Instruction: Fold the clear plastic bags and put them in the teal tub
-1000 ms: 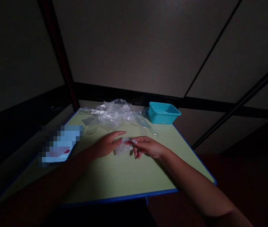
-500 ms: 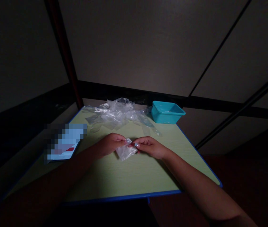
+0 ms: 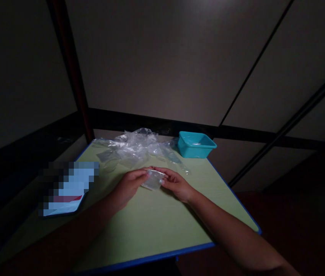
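Observation:
A small clear plastic bag (image 3: 153,181) is stretched between my two hands above the middle of the table. My left hand (image 3: 132,184) pinches its left side near the top. On the opposite side, my right hand (image 3: 176,184) grips the bag's right edge between thumb and fingers. Just beyond my hands lies a loose pile of clear plastic bags (image 3: 135,145), spread over the far part of the table. Whether anything is inside the held bag cannot be made out.
A turquoise basket (image 3: 195,150) stands at the far right corner of the light green table (image 3: 145,234), which has a blue edge. A phone (image 3: 70,191), partly pixelated, is at the left. Dark panels rise behind.
The held bag has gone from crumpled to flatter and more spread out, with my hands gripping opposite sides. The whole view has shifted slightly, moving the table's things left and down.

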Demonstrator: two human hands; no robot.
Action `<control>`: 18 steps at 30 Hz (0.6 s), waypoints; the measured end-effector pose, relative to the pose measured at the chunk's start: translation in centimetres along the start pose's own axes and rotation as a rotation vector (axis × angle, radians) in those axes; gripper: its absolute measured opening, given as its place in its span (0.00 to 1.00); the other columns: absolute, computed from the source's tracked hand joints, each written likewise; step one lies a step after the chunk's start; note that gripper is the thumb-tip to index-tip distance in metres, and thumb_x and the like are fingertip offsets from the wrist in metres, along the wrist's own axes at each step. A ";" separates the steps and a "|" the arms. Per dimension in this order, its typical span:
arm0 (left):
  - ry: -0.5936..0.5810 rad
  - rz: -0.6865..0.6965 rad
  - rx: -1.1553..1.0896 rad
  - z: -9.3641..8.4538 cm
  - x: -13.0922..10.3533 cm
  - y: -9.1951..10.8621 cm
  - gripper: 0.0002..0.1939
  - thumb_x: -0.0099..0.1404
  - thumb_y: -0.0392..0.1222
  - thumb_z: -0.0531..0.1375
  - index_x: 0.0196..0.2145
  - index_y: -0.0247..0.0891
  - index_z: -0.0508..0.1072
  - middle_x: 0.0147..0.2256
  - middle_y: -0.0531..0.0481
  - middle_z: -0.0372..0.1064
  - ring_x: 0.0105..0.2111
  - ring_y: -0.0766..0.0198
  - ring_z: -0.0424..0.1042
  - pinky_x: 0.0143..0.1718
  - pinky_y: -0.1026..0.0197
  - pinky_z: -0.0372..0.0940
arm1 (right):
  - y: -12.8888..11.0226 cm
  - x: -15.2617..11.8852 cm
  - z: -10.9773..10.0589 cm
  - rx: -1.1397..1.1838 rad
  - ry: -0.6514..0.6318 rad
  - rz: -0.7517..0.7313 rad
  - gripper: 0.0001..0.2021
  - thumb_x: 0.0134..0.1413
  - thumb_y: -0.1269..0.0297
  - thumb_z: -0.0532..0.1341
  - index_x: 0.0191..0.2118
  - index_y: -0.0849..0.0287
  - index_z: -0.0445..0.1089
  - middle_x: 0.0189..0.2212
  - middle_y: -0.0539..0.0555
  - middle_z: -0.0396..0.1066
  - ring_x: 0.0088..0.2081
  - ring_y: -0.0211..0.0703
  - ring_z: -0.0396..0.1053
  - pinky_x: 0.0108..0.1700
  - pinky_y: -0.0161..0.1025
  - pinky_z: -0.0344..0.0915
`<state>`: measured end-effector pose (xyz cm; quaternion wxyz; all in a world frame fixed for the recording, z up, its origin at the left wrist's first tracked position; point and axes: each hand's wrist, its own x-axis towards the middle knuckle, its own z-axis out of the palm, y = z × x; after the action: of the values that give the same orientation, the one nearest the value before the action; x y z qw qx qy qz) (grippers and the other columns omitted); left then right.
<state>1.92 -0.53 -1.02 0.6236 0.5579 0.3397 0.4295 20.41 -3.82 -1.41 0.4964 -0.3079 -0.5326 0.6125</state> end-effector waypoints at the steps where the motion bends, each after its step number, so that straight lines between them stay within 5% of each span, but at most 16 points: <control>1: 0.007 0.014 0.002 0.1 -0.1 0.0 0.21 0.48 0.52 0.66 0.36 0.35 0.78 0.50 0.41 0.70 0.49 0.49 0.68 0.52 0.52 0.59 | 0.3 0.0 0.1 -0.009 -0.009 0.004 0.22 0.40 0.59 0.71 0.44 0.56 0.71 0.39 0.51 0.73 0.40 0.37 0.68 0.45 0.35 0.61; 5: -0.004 0.016 0.013 0.3 -0.3 -0.1 0.21 0.47 0.55 0.67 0.35 0.37 0.80 0.58 0.43 0.62 0.58 0.45 0.59 0.61 0.46 0.49 | 1.5 0.1 -0.1 -0.063 0.078 -0.011 0.17 0.37 0.54 0.71 0.27 0.61 0.68 0.20 0.45 0.65 0.22 0.30 0.57 0.27 0.31 0.53; 10: -0.062 -0.023 -0.054 0.1 -0.1 -0.9 0.26 0.47 0.58 0.67 0.40 0.39 0.79 0.55 0.44 0.65 0.60 0.46 0.56 0.63 0.47 0.45 | 1.1 0.6 -0.3 -0.068 0.245 -0.023 0.20 0.36 0.50 0.70 0.21 0.62 0.67 0.17 0.45 0.62 0.21 0.29 0.54 0.26 0.32 0.49; 15: 0.091 -0.083 -0.165 -0.4 0.3 -1.2 0.31 0.52 0.58 0.65 0.51 0.43 0.71 0.57 0.43 0.63 0.57 0.48 0.62 0.56 0.50 0.60 | -1.6 0.9 -1.6 -0.054 0.424 -0.098 0.20 0.36 0.50 0.70 0.20 0.62 0.65 0.16 0.45 0.60 0.20 0.30 0.53 0.26 0.32 0.49; 18: 0.147 -0.083 -0.173 -0.9 0.6 -1.2 0.30 0.53 0.60 0.64 0.49 0.42 0.71 0.53 0.42 0.67 0.50 0.51 0.69 0.48 0.54 0.67 | -3.6 0.7 -3.2 -0.105 0.518 -0.130 0.19 0.41 0.50 0.68 0.23 0.62 0.66 0.18 0.46 0.61 0.21 0.30 0.53 0.26 0.32 0.49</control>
<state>1.51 0.41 -2.31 0.6600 0.4544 0.3691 0.4708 24.14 -2.29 1.40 0.6377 -0.4450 -0.4376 0.4515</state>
